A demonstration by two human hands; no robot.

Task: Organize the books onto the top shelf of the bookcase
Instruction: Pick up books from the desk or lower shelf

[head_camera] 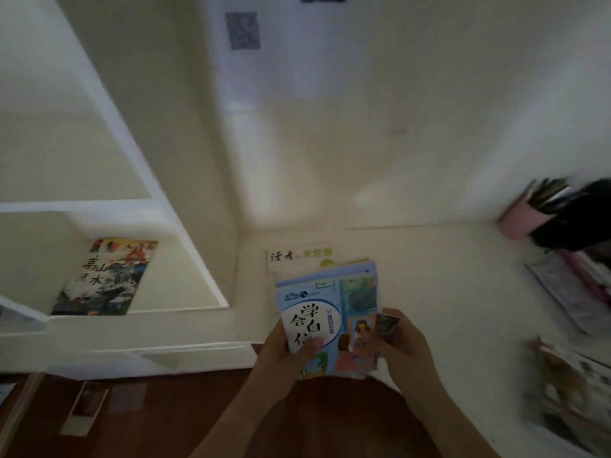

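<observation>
I hold a light-blue illustrated book (330, 312) with both hands above the white desk (446, 292). My left hand (284, 352) grips its lower left corner with the thumb on the cover. My right hand (400, 342) grips its lower right edge. Under it, flat on the desk, lies a white book with a yellow title (299, 259). The white bookcase (185, 233) stands at the left. A book with a painted landscape cover (105, 277) lies flat on one of its lower shelves. The shelf above that one holds nothing.
A pink holder with pens (525, 216) and a black object (575, 219) stand at the desk's far right. More books and papers (572, 292) lie along the right edge. The brown floor (165, 418) shows below, with a small pale item (84, 408) on it.
</observation>
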